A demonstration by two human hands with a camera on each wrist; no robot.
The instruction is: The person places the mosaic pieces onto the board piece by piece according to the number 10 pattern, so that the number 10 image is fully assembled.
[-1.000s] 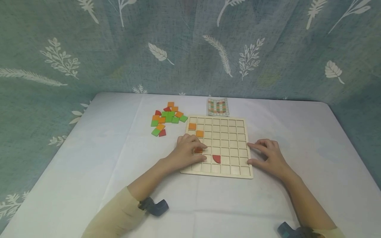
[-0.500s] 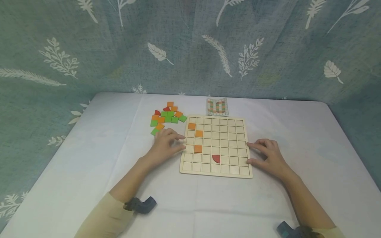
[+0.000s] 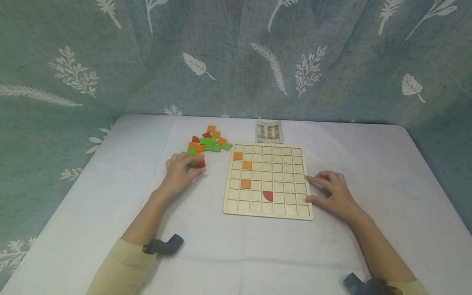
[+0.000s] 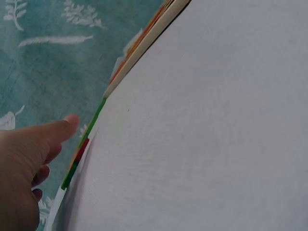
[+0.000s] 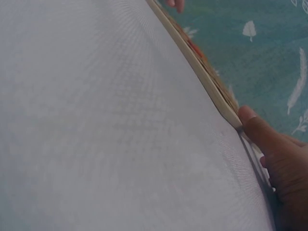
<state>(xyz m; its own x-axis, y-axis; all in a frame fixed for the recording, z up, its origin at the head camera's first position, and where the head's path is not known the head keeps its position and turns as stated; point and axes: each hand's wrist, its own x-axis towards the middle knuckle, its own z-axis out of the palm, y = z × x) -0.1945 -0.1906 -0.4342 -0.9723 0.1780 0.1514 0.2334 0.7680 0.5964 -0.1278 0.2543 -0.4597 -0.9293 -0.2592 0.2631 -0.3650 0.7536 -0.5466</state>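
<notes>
In the head view my left hand [image 3: 180,174] is over the near end of a group of loose tiles. Its thumb and index finger are spread apart, with a red quarter-circle tile [image 3: 201,163] on the table between them. The hand partly hides a green tile [image 3: 192,165] and an orange tile [image 3: 199,155]. My right hand [image 3: 334,196] touches the right edge of a pale wooden grid board [image 3: 267,216] with thumb and fingertip. On the board lie orange square tiles [image 3: 245,184] and one red quarter-circle tile [image 3: 268,196].
More green tiles [image 3: 208,146], orange tiles and red tiles lie at the board's upper left. A printed pattern card [image 3: 269,132] rests behind the board. White cloth [image 3: 236,254] covers the table, and a leaf-patterned curtain [image 3: 236,61] hangs at the back.
My left hand has moved from over the board leftward to the loose tiles, uncovering an orange square tile on the grid. The right hand has stayed at the board's edge.
</notes>
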